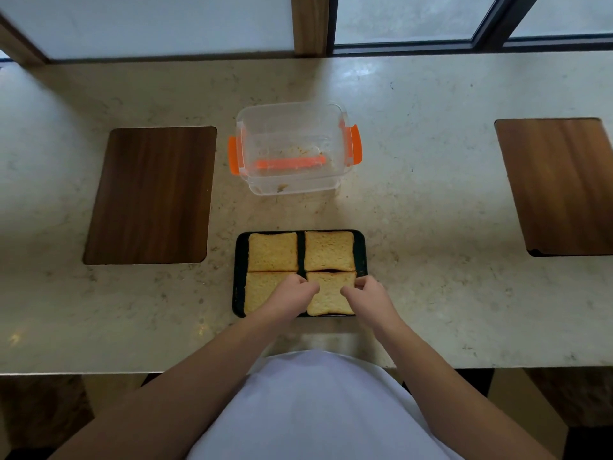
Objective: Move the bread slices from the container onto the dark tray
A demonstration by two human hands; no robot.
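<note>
The dark tray lies near the counter's front edge, with several bread slices laid on it in a grid. The near right slice is pinched at its left edge by my left hand and at its right edge by my right hand. My left hand partly covers the near left slice. Two more slices fill the far row. Behind the tray stands the clear plastic container with orange clips, holding only crumbs.
Two wooden boards are set into the pale stone counter, one on the left and one on the right. A window frame runs along the back. The counter's front edge is just below my forearms.
</note>
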